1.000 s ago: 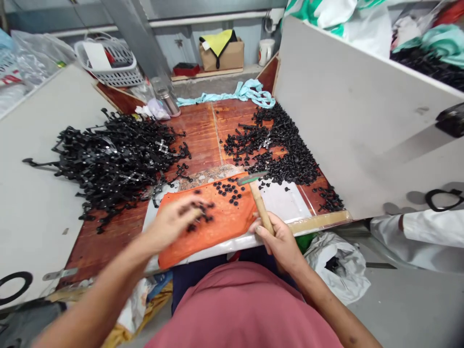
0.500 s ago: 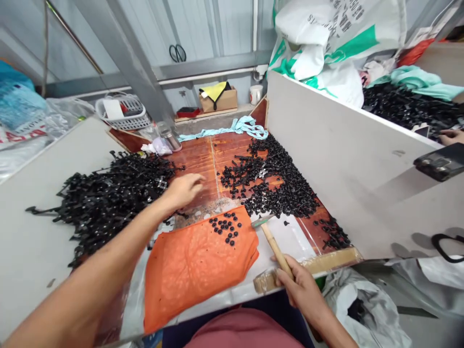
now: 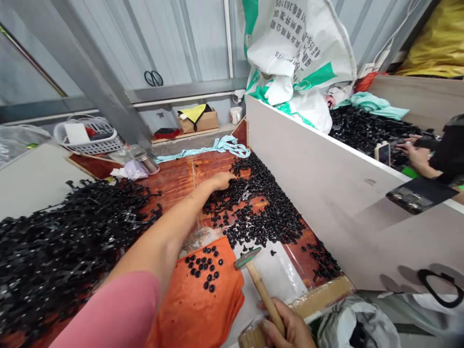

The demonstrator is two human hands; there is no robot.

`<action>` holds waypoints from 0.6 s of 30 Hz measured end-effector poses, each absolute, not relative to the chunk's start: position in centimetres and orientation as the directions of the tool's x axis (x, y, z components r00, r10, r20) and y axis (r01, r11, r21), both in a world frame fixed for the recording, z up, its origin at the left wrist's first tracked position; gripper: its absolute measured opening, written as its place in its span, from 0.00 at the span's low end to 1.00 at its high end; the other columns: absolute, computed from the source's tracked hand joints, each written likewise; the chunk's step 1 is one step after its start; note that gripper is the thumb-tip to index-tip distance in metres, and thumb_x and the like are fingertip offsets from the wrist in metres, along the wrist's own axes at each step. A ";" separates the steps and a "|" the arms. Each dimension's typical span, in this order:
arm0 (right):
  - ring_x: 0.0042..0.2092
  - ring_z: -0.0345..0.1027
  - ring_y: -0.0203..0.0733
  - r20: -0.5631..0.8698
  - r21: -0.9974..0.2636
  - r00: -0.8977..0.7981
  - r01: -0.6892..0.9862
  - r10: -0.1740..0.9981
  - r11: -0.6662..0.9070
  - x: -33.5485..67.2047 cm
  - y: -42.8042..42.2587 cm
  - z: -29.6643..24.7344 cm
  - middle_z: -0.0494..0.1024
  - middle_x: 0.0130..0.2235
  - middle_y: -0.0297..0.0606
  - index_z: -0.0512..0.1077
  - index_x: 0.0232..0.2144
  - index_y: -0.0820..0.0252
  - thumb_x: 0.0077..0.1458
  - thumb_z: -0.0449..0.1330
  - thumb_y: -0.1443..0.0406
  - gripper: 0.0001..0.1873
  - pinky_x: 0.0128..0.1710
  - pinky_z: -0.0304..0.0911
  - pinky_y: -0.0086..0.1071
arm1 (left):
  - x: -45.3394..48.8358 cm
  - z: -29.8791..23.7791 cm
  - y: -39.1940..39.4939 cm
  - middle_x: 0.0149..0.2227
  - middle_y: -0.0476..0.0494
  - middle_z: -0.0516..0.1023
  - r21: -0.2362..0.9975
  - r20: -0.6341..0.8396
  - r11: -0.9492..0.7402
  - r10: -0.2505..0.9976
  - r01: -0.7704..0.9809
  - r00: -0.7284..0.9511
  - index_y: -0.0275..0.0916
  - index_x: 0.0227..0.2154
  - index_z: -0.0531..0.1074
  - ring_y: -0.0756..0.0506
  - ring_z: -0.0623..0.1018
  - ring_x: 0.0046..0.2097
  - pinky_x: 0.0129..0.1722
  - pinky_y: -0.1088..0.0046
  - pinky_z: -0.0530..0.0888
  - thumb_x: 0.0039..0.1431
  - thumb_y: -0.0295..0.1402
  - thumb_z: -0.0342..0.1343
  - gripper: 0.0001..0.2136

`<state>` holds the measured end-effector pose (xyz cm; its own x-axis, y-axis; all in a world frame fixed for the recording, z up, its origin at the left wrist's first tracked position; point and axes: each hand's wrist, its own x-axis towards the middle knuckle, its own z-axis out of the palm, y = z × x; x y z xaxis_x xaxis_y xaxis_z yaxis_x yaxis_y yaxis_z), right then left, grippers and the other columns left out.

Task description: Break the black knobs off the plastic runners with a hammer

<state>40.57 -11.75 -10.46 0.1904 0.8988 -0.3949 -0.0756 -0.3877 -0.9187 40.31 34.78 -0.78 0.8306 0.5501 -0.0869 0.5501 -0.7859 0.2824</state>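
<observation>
My right hand [image 3: 284, 326] is wrapped round the wooden handle of a hammer [image 3: 261, 285], whose greenish metal head lies at the right edge of an orange cloth [image 3: 197, 309]. Several small round black plastic pieces [image 3: 205, 263] sit in a cluster on that cloth. My left arm stretches across the table, and my left hand [image 3: 222, 181] touches the left edge of a pile of small black parts [image 3: 268, 212]. One finger there looks extended; the other fingertips are hidden. A larger heap of black stemmed parts [image 3: 72, 237] lies to the left of my arm.
A pale partition [image 3: 326, 188] runs along the right side; beyond it a co-worker's hand [image 3: 416, 154] is at another black pile. At the back are a light blue cloth strip [image 3: 203, 151], a metal jar [image 3: 143, 159] and a cardboard box [image 3: 199, 121]. An open bag [image 3: 340, 324] stands below right.
My left hand has moved forward and right, from above the bare tabletop to the right-hand pile. The view has shifted right. My right hand still holds the hammer at the cloth's edge.
</observation>
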 end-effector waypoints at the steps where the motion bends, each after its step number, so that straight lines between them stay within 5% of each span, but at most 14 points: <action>1: 0.28 0.58 0.38 -0.390 -0.921 0.186 -0.072 0.902 -0.384 40.6 -11.7 -10.3 0.62 0.25 0.27 0.74 0.45 0.59 0.57 0.60 0.50 0.21 0.28 0.54 0.30 | 40.3 -1.0 34.4 0.42 0.47 0.82 0.289 -0.106 -0.793 0.530 0.536 0.842 0.44 0.39 0.78 0.43 0.79 0.46 0.50 0.71 0.71 0.50 0.24 0.60 0.14; 5: 0.31 0.58 0.38 -0.348 -0.935 0.257 -0.020 0.902 -0.355 40.3 -11.7 -9.8 0.63 0.27 0.29 0.75 0.42 0.59 0.57 0.60 0.58 0.13 0.32 0.55 0.29 | 39.1 -1.3 32.2 0.37 0.45 0.79 0.324 -0.089 -0.796 0.512 0.511 0.854 0.41 0.34 0.74 0.43 0.77 0.40 0.44 0.70 0.70 0.50 0.28 0.61 0.07; 11: 0.27 0.54 0.36 -0.345 -0.939 0.297 -0.089 0.891 -0.333 39.5 -11.6 -9.5 0.59 0.24 0.26 0.74 0.42 0.60 0.57 0.59 0.59 0.14 0.26 0.52 0.28 | 37.2 1.4 29.5 0.34 0.47 0.74 0.426 0.079 -0.715 0.639 0.554 0.765 0.38 0.44 0.67 0.46 0.73 0.35 0.37 0.71 0.68 0.56 0.29 0.55 0.12; 16: 0.22 0.53 0.32 -0.357 -0.930 0.335 -0.039 0.872 -0.366 39.6 -11.2 -8.6 0.63 0.24 0.26 0.74 0.46 0.61 0.58 0.58 0.62 0.15 0.20 0.49 0.25 | 33.5 4.0 24.6 0.29 0.52 0.75 0.879 -0.078 -0.326 0.621 0.348 0.780 0.38 0.52 0.67 0.48 0.76 0.30 0.35 0.72 0.73 0.54 0.33 0.59 0.21; 18: 0.22 0.55 0.31 -0.353 -0.927 0.353 -0.003 0.867 -0.376 39.4 -11.3 -7.9 0.64 0.25 0.25 0.75 0.46 0.61 0.58 0.59 0.65 0.14 0.20 0.50 0.23 | 33.0 4.0 21.7 0.31 0.49 0.78 0.904 -0.111 -0.285 0.564 0.319 0.818 0.38 0.46 0.71 0.47 0.78 0.32 0.34 0.71 0.74 0.54 0.37 0.62 0.17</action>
